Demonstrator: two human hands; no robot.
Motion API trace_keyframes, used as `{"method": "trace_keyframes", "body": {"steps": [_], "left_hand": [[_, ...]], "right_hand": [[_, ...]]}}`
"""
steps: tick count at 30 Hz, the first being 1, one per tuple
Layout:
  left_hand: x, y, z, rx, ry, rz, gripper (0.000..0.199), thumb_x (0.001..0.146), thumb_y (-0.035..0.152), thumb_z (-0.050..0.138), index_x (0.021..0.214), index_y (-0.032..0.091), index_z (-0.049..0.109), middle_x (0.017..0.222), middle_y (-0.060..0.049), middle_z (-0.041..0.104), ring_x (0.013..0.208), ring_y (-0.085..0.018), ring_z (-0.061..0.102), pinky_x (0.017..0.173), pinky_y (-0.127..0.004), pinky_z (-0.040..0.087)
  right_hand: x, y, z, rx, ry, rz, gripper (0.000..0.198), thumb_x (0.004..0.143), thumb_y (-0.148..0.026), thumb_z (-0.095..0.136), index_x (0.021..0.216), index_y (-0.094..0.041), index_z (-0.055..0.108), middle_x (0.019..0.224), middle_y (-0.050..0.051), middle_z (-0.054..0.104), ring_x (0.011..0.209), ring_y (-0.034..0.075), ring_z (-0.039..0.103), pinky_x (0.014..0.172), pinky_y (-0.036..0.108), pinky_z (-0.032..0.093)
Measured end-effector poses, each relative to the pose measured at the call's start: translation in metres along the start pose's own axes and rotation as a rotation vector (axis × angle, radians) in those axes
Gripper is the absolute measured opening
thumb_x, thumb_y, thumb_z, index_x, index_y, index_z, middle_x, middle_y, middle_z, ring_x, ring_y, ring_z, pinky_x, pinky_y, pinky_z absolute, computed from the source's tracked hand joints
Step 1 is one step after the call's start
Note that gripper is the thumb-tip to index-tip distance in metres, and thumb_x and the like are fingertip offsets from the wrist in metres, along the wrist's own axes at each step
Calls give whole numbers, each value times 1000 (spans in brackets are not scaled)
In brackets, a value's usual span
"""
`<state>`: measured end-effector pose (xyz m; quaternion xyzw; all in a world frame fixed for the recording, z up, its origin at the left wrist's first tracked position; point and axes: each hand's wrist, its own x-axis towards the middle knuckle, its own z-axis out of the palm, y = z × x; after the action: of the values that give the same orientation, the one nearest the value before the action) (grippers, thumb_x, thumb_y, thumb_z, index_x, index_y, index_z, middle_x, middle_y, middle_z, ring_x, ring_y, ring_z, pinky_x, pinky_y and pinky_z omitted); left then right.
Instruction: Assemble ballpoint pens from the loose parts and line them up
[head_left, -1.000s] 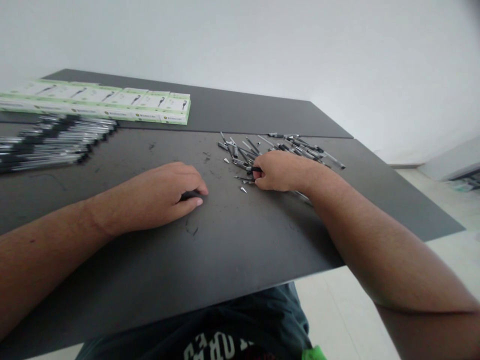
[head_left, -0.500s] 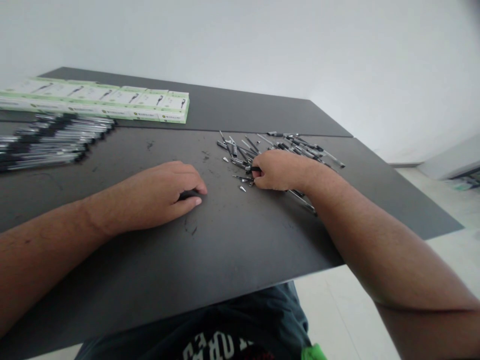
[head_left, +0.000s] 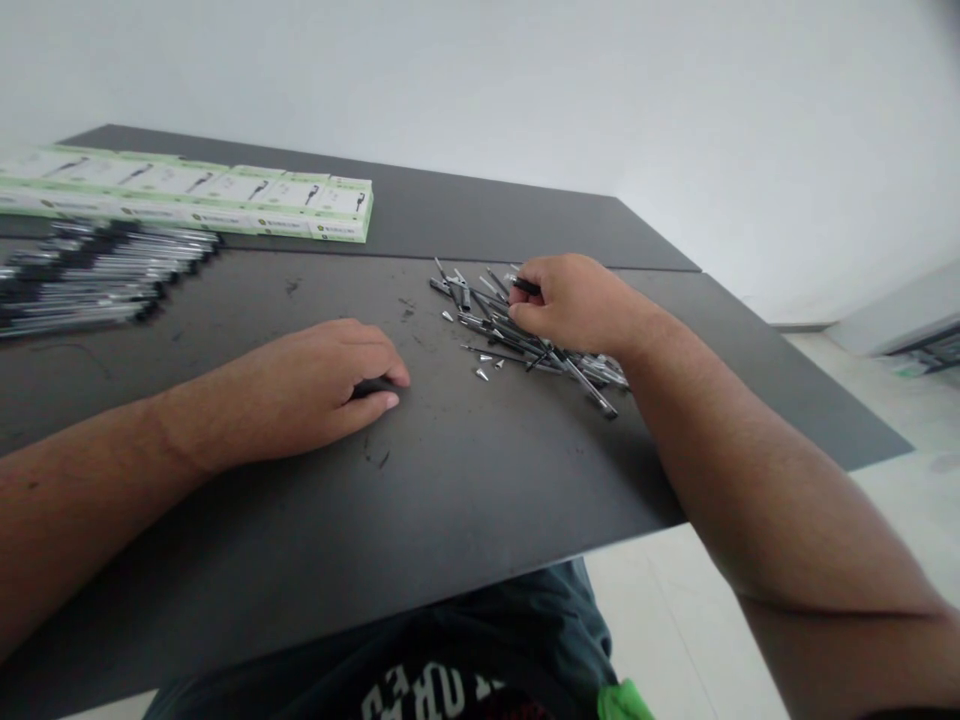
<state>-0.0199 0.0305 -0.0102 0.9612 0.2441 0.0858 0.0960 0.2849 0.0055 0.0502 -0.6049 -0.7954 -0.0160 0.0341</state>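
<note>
My left hand (head_left: 341, 380) rests on the dark grey table (head_left: 450, 480), thumb and forefinger apart with a dark gap between them. Nothing shows in its grasp. Above the far side of a loose pile of pen parts (head_left: 517, 345), my right hand (head_left: 570, 300) pinches a small black pen part (head_left: 527, 286). Its exact kind is hard to make out, since the fingers cover most of it. Clear barrels, thin refills and black pieces lie crossed in the pile. Several small silver pen tips (head_left: 481, 374) are scattered at its left edge.
Many pens (head_left: 97, 275) lie side by side in a bundle at the left. Behind them stands a row of green-and-white boxes (head_left: 341, 231) with pens printed on top. The table's near edge runs just before my lap, and a white wall rises behind.
My right hand has moved up and away over the pile, with a black part in its fingers, uncovering more pen parts below. My left hand has stayed put. The view has shifted slightly.
</note>
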Motion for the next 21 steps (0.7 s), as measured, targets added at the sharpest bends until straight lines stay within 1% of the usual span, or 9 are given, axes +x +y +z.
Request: {"method": "trace_keyframes", "body": {"steps": [4, 9, 16, 19, 21], "left_hand": [[0, -1, 1, -6, 1, -2, 24, 94, 38, 60, 104, 26, 78, 106, -7, 78, 103, -28, 70, 100, -44, 53], [0, -2, 1, -13, -5, -19, 24, 94, 39, 60, 104, 26, 78, 107, -7, 78, 105, -28, 69, 102, -43, 52], [0, -1, 1, -9, 14, 1, 24, 94, 39, 59, 104, 26, 77, 106, -7, 77, 103, -29, 70, 100, -44, 53], [-1, -2, 3, -6, 19, -1, 25, 95, 39, 57, 105, 26, 77, 105, -6, 77, 102, -28, 70, 99, -44, 53], [-1, 0, 3, -9, 45, -29, 27, 96, 41, 56, 106, 26, 76, 106, -6, 77, 103, -28, 71, 100, -44, 53]], "right_hand": [[0, 1, 0, 53, 59, 26, 26, 93, -29, 51, 102, -18, 73, 92, 9, 75, 78, 23, 60, 71, 33, 36], [0, -2, -2, 52, 106, 70, 29, 97, -31, 47, 109, -17, 70, 97, 10, 74, 83, 24, 61, 72, 33, 37], [-7, -10, -13, 5, 134, 128, 44, 105, -35, 37, 136, -17, 61, 119, 13, 71, 99, 29, 62, 82, 35, 42], [-12, -16, -16, -3, 137, 108, 48, 105, -35, 37, 144, -16, 57, 124, 14, 70, 104, 30, 62, 84, 35, 42], [-16, -21, -16, 31, 131, 77, 47, 105, -34, 39, 145, -17, 58, 119, 13, 72, 105, 31, 63, 85, 36, 43]]}}
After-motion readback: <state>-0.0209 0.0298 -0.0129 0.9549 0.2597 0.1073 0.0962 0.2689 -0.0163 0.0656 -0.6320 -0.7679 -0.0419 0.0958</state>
